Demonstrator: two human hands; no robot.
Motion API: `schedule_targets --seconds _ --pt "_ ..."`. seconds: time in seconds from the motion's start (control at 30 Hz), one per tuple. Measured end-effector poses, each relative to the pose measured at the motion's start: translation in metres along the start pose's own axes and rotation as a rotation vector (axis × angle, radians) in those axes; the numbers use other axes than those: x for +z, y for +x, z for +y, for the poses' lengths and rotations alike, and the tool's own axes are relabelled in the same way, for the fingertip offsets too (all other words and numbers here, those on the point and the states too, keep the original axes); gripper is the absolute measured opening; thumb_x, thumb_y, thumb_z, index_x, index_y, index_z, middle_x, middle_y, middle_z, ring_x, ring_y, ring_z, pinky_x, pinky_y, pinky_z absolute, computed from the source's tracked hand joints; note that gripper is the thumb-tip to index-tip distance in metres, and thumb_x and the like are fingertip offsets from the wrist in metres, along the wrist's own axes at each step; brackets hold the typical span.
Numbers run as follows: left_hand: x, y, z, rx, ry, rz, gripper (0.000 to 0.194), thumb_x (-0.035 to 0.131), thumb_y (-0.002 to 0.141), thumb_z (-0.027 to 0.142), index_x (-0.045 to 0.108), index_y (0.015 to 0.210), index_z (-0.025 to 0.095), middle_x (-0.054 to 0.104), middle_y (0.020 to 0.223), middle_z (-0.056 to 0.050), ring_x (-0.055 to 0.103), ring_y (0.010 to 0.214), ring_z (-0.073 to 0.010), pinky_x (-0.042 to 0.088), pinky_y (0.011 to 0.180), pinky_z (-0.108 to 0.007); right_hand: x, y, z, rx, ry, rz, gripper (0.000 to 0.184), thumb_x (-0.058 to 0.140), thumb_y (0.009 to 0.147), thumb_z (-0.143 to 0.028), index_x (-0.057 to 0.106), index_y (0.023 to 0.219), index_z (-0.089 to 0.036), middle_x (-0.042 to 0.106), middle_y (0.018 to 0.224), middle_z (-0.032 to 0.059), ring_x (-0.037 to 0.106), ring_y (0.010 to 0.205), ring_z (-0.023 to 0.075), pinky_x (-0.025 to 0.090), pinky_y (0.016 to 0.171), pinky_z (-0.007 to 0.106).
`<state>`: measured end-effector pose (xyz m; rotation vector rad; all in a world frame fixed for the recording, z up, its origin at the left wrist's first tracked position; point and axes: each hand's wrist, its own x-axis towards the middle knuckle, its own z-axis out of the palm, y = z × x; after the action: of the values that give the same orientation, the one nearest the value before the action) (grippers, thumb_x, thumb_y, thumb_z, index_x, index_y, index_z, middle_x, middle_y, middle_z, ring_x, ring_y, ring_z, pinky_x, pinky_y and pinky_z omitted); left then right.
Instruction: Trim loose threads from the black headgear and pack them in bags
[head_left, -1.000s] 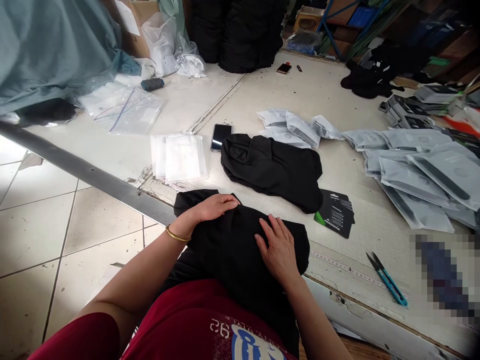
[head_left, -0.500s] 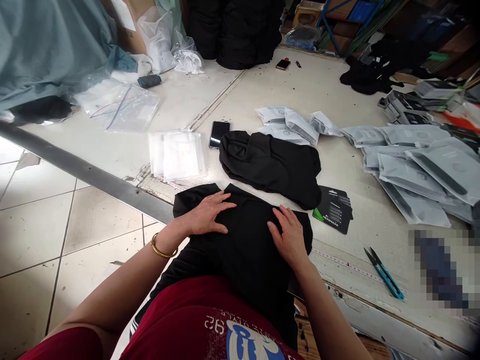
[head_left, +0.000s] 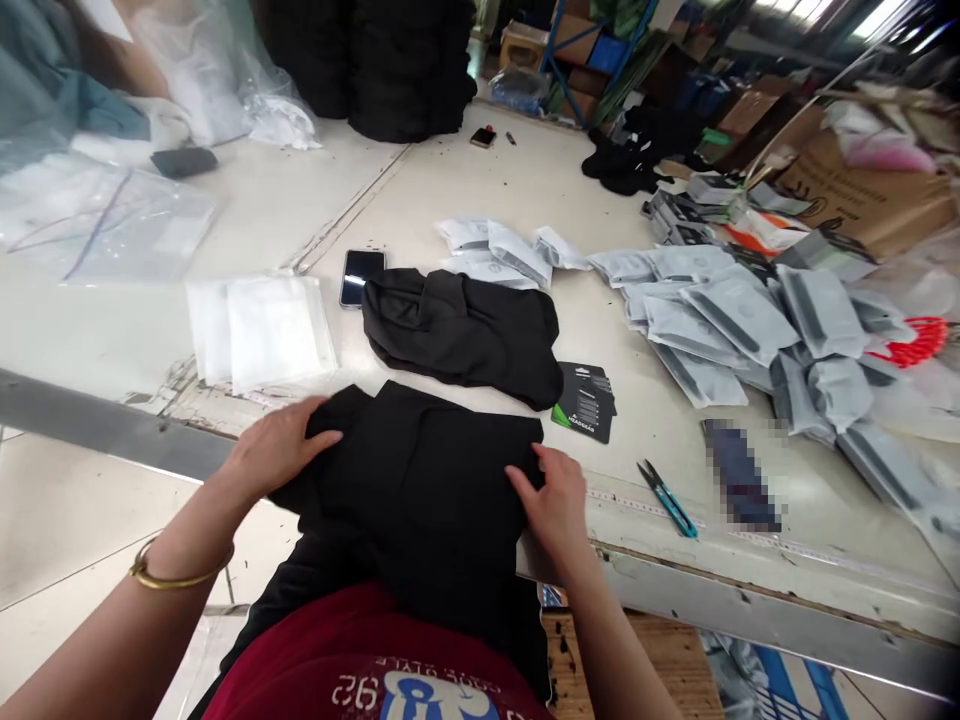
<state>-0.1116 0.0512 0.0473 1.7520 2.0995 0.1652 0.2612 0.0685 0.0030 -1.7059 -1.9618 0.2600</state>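
A piece of black cloth [head_left: 427, 480] lies spread over the table's front edge and my lap. My left hand [head_left: 274, 450] grips its left edge, thumb on top and the other fingers partly hidden. At the opposite edge, my right hand [head_left: 556, 500] holds the fabric between its thumb and curled fingers. Just beyond lies a bunched black fabric pile [head_left: 465, 335]. Dark cards [head_left: 586, 405] printed "HEADGEAR" rest to the right of that pile.
White translucent bags [head_left: 274, 330] lie at left beside a phone [head_left: 362, 275]. Teal thread snips [head_left: 670, 500] rest at right, near the table edge [head_left: 675, 585]. Filled grey-white packets [head_left: 697, 320] are heaped further right. Large black bundles [head_left: 409, 70] stand at the back.
My hands have moved apart, from lying open on top of the black cloth to gripping its left and right edges. The view has turned to the right.
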Motion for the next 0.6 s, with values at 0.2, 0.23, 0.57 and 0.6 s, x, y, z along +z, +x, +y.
schedule_targets --seconds 0.2,0.23,0.57,0.6 --pt "0.001 -0.013 0.019 0.121 -0.157 0.041 0.038 0.046 0.082 0.046 0.057 0.109 0.021 0.064 0.108 -0.007 0.060 0.097 -0.0266 0.047 0.085 -0.036 0.001 0.004 -0.017 0.040 0.330 -0.089 0.020 0.051 0.081 -0.029 0.062 0.094 -0.018 0.066 0.091 0.0078 0.062 0.084 0.0211 0.051 0.078 0.036" --pt "-0.004 -0.017 0.022 0.132 -0.231 0.052 0.037 0.048 0.082 0.048 0.058 0.106 0.022 0.065 0.105 -0.005 0.061 0.095 -0.0254 0.048 0.084 -0.033 -0.007 0.008 -0.015 0.092 0.377 -0.080 0.021 0.055 0.079 -0.032 0.063 0.093 -0.019 0.067 0.090 0.0070 0.063 0.083 0.0211 0.051 0.078 0.036" --pt "-0.102 0.081 0.078 0.155 -0.276 0.409 0.044 0.059 0.075 0.051 0.060 0.110 0.025 0.067 0.099 -0.003 0.062 0.092 -0.0273 0.048 0.085 -0.037 -0.091 0.184 -0.012 0.037 0.365 0.143 0.035 0.064 0.071 -0.037 0.063 0.098 -0.016 0.067 0.095 0.0075 0.061 0.085 0.0219 0.048 0.084 0.041" --pt "-0.106 0.102 0.086 0.155 -0.199 0.470 0.053 0.059 0.076 0.050 0.054 0.120 0.022 0.064 0.108 -0.007 0.059 0.099 -0.0294 0.046 0.089 -0.040 -0.085 0.207 -0.010 0.020 0.326 0.202 0.037 0.060 0.074 -0.036 0.061 0.104 -0.014 0.066 0.100 0.0093 0.060 0.092 0.0228 0.046 0.088 0.042"
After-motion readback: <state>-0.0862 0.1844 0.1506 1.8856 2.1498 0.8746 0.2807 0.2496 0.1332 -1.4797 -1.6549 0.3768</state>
